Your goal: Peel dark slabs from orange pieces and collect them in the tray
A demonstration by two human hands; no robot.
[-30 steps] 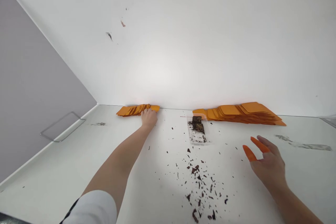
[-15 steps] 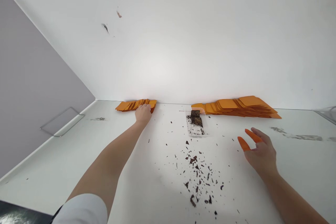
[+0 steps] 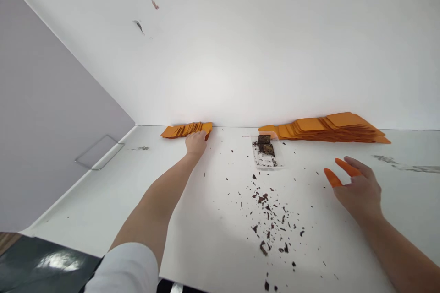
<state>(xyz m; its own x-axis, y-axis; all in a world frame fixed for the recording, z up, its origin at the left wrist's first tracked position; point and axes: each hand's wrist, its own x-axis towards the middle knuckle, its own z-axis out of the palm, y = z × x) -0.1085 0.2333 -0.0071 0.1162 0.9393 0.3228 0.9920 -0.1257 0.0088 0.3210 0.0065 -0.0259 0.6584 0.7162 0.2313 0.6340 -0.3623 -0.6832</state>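
The orange envelopes (image 3: 319, 129) are looking papery and matt; the clear tray (image 3: 265, 160) is appearing plastic, the worktop (image 3: 213, 224) smooth.

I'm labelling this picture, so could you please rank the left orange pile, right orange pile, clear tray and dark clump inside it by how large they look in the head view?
1. Right orange pile
2. Left orange pile and clear tray, unsure: one looks wider, the other taller
3. Dark clump

Wire loop (image 3: 112, 157) against grey panel (image 3: 48, 100)
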